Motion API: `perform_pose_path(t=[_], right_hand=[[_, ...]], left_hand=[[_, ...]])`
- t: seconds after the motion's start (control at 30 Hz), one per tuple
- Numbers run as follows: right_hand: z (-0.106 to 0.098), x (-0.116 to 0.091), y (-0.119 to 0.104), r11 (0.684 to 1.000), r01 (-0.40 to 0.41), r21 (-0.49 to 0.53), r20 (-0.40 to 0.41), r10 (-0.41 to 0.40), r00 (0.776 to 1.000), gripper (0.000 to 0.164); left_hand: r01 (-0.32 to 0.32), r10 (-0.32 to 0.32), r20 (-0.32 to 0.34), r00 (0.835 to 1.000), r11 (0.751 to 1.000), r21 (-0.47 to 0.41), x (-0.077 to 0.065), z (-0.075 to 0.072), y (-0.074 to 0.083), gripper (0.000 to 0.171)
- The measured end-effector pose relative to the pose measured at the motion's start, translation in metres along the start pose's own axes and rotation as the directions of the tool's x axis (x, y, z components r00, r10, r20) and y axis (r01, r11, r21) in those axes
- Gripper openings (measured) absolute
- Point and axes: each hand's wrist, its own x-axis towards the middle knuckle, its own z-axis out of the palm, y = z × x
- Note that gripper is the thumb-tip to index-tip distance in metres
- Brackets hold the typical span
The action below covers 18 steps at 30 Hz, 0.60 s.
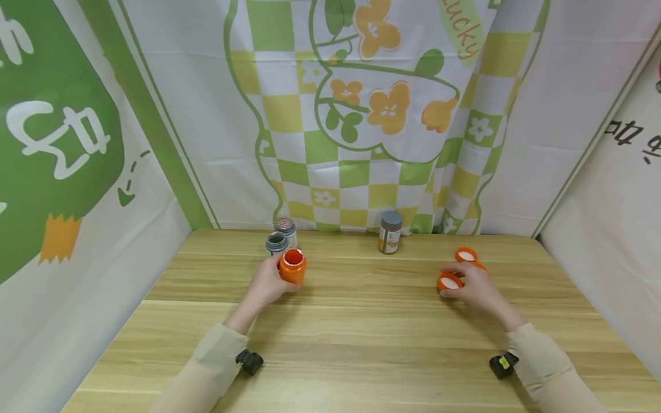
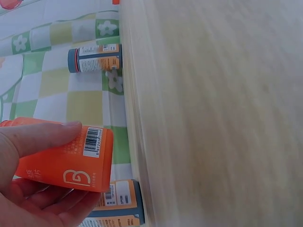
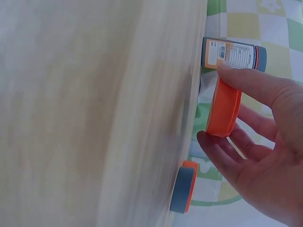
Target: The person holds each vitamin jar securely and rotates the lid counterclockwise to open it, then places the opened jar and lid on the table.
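Observation:
My left hand [image 1: 264,282] grips an orange bottle [image 1: 293,274] with no lid on it, held upright; its barcode and white print show in the left wrist view. Close behind it stand an open grey-necked jar [image 1: 277,242] and another jar [image 1: 286,228] with a reddish, speckled top. On the right, my right hand [image 1: 479,288] pinches an orange lid [image 3: 225,109] between thumb and fingers, its white inner side facing up. Just beyond that hand lies a second orange lid [image 1: 466,254], white side up. A further orange piece [image 1: 481,267] is partly hidden by the hand.
A grey-capped jar [image 1: 391,232] with an orange and white label stands at the table's back edge, between the hands. A patterned curtain [image 1: 351,172] hangs behind the wooden table [image 1: 356,344]. White cloth walls flank both sides.

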Motion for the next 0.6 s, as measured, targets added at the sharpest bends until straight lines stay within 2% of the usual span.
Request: perform_pose_path(t=[0.47, 0.6], right_hand=[[-0.008, -0.006, 0.012, 0.999, -0.038, -0.031, 0.015, 0.038, 0.999, 0.056], [-0.010, -0.007, 0.016, 0.998, -0.048, -0.048, 0.015, 0.049, 0.999, 0.056]], left_hand=[[0.051, -0.050, 0.022, 0.999, 0.999, -0.013, 0.002, -0.007, -0.009, 0.066], [0.037, -0.037, 0.017, 0.999, 0.999, -0.013, 0.001, -0.008, -0.012, 0.065]])
